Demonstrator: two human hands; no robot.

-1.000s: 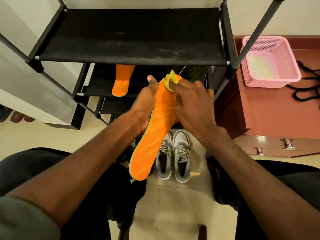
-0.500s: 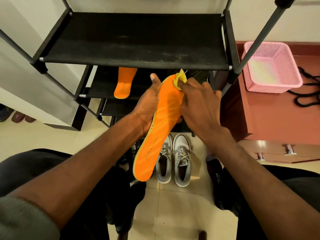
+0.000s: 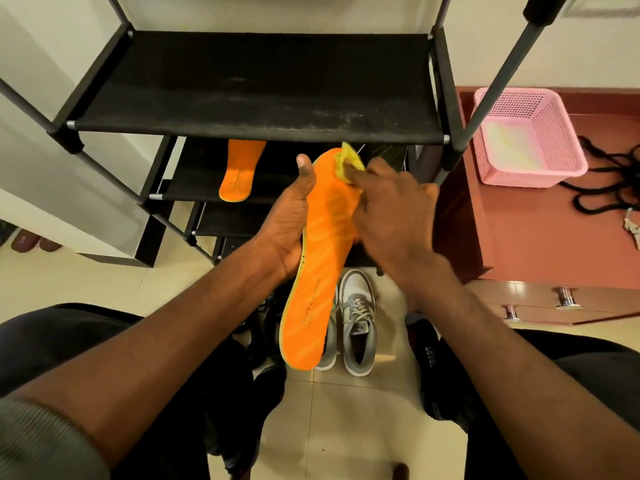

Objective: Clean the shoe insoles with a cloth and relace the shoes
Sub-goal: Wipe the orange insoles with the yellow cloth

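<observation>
My left hand (image 3: 290, 223) grips an orange insole (image 3: 320, 271) along its left edge, thumb up beside the toe end. My right hand (image 3: 388, 209) pinches a small yellow cloth (image 3: 348, 162) and presses it on the insole's upper end. A second orange insole (image 3: 239, 171) lies on the rack's second shelf. A pair of grey and white laced sneakers (image 3: 356, 327) stands on the floor below my hands, partly hidden by the held insole. Black shoes (image 3: 436, 372) sit on the floor by my knees.
A black shoe rack (image 3: 256, 84) with several shelves stands in front. To the right is a red-brown cabinet (image 3: 540, 237) with a pink basket (image 3: 530, 136) and black laces (image 3: 609, 181) on top. Tiled floor lies below.
The camera view has tilted a little. My right hand with the cloth has shifted slightly along the insole's upper end; my left hand keeps its grip.
</observation>
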